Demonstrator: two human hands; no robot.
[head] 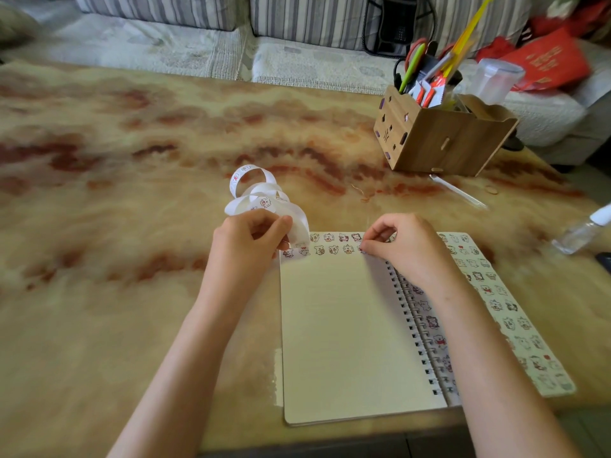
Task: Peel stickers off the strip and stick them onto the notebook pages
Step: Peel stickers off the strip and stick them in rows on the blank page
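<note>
The left hand's [251,241] fingers grip the coiled sticker strip [261,196] at the spiral notebook's [344,328] far left corner, while the right hand's [405,247] fingers, pinching a sticker [362,250] at the row's [325,250] right end, should press it flat and level.

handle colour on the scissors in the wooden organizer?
Red, on the scissors standing in the wooden organizer; head view, the only one.

Both forearms reach forward, left hand [251,238] curled, pinching the strip [261,196], right hand [408,247] curled too, fingertips [372,248] pressed down.
</note>
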